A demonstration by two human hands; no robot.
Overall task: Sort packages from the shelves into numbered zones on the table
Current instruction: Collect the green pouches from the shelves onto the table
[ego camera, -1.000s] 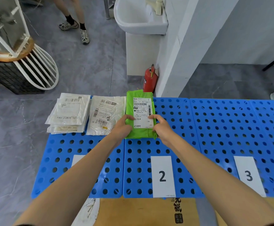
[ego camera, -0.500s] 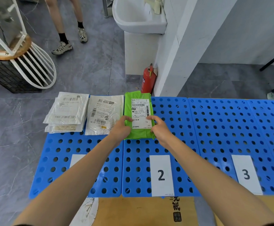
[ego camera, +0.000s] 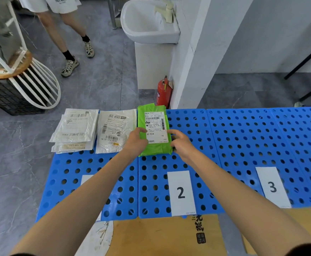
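Note:
A green package (ego camera: pixel 151 148) with a white shipping label lies flat on the blue perforated table (ego camera: pixel 243 145), at the far edge of the panel that carries the "2" card (ego camera: pixel 181 193). My left hand (ego camera: pixel 135 143) holds its left edge, thumb on top of the plastic. My right hand (ego camera: pixel 181 144) holds its right edge, with the thumb tip on the label's corner and the fingers curled beside the edge. A "3" card (ego camera: pixel 272 186) lies on the panel to the right. The card on the left panel is mostly hidden under my left forearm.
Two white package piles lie on the left panel's far edge: a stack (ego camera: pixel 74 131) and a single bag (ego camera: pixel 114 131). Beyond the table are a red fire extinguisher (ego camera: pixel 163 92), a white sink (ego camera: pixel 149 21), a white column and a person walking (ego camera: pixel 69 52). Cardboard (ego camera: pixel 160 237) lies below the near edge.
The green package stays between my hands at the far edge of panel 2. My right fingers have loosened along its edge. The person in the background has stepped closer.

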